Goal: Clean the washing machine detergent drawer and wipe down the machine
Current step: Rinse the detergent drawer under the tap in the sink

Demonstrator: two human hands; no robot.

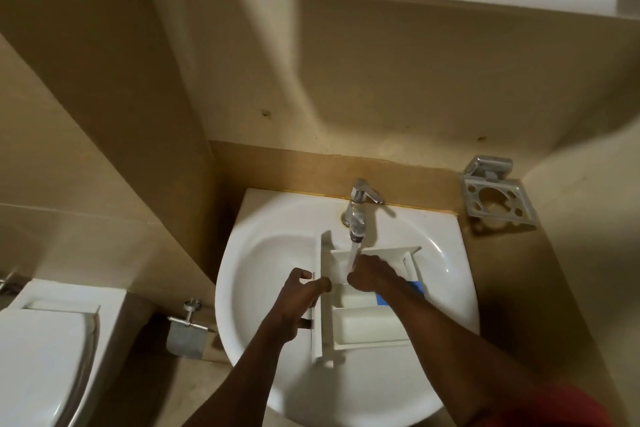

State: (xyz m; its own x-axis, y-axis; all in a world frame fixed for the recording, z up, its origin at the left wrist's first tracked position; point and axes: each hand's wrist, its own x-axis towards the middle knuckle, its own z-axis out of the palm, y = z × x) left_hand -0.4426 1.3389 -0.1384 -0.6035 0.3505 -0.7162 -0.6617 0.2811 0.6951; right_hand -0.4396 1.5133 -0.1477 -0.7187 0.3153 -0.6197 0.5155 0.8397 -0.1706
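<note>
White, compartmented detergent drawer [360, 322] with blue insert [415, 287].

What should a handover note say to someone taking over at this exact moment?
Left hand grips the detergent drawer by its left edge, steadying it in the sink.
Right hand reaches into the drawer's rear compartment under the running tap; its fingers are hidden.
Done: drawer is out and under the water.
Left: rinse the other compartments, refit the drawer, wipe the machine, which is not in view.
</note>
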